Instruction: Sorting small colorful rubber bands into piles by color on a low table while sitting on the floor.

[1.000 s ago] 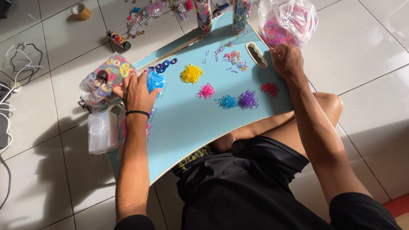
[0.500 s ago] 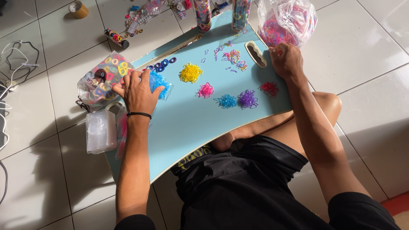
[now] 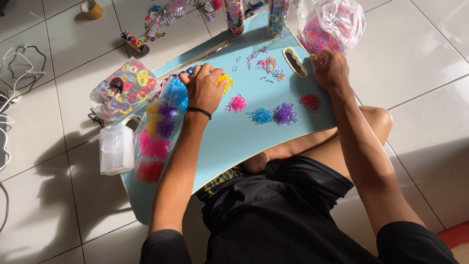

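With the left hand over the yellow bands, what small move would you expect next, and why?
Probably the left hand closes its fingers on the yellow pile to pinch up some bands. It lies partly over that pile on the blue board, while the right hand rests at the clear bag of bands.

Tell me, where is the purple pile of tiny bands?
In the head view, the purple pile lies on the blue board, between the blue pile and the red pile.
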